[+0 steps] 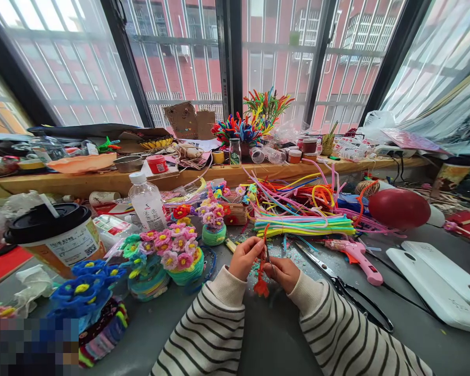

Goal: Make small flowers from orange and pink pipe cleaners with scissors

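Pinched in my left hand (pixel 246 258) is a fuzzy orange-red pipe cleaner (pixel 261 286); its thin end stands up above my fingers and a looped, petal-like part hangs below. My right hand (pixel 284 272) is closed around what looks like small scissors (pixel 267 254), their narrow blades up against the pipe cleaner. My fingers partly hide the handles. Beyond my hands lies a bundle of straight pipe cleaners (pixel 305 225) in yellow, green and blue. Colourful snippets (pixel 253 250) are scattered on the table around my hands.
Pink pipe-cleaner flowers (pixel 180 245) and a blue flower pot (pixel 82 292) stand left, near a lidded cup (pixel 58 235) and a plastic bottle (pixel 147 201). To the right lie large scissors (pixel 337 282), a pink glue gun (pixel 362 258), white power banks (pixel 434 292) and a red balloon (pixel 399 209).
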A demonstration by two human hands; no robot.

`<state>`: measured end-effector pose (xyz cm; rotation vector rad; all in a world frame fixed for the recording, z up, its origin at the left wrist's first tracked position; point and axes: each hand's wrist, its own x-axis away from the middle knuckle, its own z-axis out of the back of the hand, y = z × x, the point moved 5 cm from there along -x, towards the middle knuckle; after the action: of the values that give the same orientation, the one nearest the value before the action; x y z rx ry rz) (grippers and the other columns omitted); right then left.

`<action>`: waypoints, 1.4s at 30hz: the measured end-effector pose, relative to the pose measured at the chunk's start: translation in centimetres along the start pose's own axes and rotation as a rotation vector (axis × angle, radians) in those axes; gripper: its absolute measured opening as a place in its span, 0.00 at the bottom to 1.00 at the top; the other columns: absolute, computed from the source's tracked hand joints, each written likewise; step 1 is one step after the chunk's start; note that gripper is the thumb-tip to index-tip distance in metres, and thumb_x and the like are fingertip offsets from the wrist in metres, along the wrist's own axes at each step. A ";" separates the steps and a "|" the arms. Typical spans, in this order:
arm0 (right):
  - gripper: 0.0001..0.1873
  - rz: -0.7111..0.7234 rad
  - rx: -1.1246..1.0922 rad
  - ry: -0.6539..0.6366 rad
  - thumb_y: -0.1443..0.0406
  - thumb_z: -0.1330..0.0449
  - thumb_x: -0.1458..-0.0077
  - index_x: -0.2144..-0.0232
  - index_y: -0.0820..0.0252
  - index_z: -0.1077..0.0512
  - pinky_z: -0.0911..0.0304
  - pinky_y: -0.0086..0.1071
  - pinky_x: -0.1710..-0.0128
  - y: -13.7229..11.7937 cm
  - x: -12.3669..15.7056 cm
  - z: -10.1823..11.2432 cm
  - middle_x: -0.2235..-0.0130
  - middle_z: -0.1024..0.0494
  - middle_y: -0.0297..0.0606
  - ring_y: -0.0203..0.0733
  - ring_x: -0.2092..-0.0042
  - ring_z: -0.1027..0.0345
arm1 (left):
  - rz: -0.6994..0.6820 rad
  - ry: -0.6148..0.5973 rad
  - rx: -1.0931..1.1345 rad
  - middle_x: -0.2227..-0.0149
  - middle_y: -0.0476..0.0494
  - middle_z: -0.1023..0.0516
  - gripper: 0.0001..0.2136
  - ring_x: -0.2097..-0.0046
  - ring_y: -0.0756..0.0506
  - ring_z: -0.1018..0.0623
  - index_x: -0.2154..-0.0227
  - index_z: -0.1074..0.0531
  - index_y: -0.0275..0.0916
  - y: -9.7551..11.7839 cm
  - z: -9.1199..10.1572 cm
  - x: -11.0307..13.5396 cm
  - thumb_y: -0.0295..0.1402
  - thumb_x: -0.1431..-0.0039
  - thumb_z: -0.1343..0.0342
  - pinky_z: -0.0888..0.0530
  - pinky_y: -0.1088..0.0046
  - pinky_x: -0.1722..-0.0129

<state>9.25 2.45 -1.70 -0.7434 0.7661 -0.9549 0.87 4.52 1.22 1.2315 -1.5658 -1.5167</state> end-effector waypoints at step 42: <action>0.28 -0.071 -0.519 -0.114 0.42 0.60 0.62 0.87 0.61 0.44 0.64 0.25 0.88 -0.2 0.1 -1.6 0.89 0.44 0.28 0.26 0.87 0.59 | -0.146 0.070 -0.374 0.82 0.53 0.44 0.11 0.77 0.54 0.42 0.81 0.45 0.37 -0.2 -0.1 0.3 0.36 0.49 0.61 0.43 0.77 0.76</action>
<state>7.92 1.97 -2.38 -1.2723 0.9029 -0.7725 0.92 4.26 0.96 1.1843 -1.1017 -1.7430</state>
